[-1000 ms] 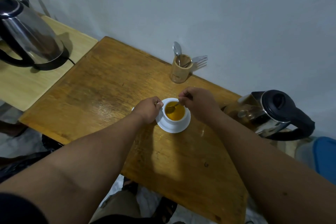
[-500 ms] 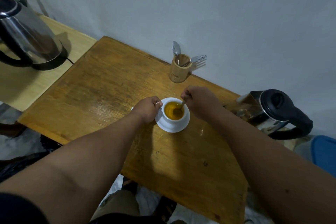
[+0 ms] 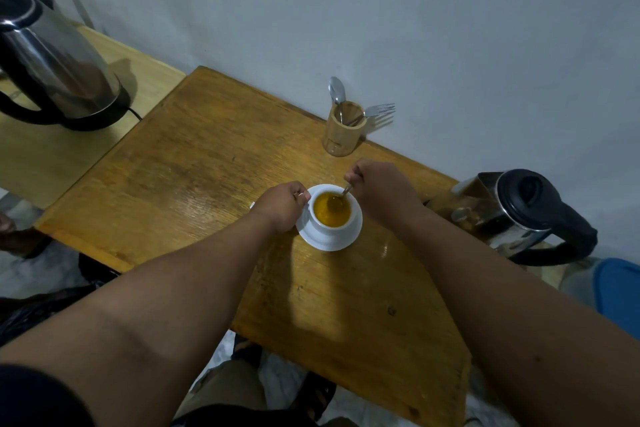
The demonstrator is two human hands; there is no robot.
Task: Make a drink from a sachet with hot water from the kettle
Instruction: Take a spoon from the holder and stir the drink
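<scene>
Cup [image 3: 331, 226] on saucer [image 3: 329, 242]: left hand [image 3: 282, 206] grips handle, right hand [image 3: 382, 191] pinches spoon [image 3: 341, 198] in drink.

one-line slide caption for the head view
Right hand stirs orange drink in white cup with spoon; left hand steadies it.

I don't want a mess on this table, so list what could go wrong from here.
1. The white cup is nearly full of yellow drink; stirring hard with the spoon held by the right hand could slop it onto the saucer or the wooden table.
2. The left hand grips the cup's side, so a splash of hot liquid may scald it.
3. The right forearm lies close to the steel kettle; a wide swing could bump it.
</scene>
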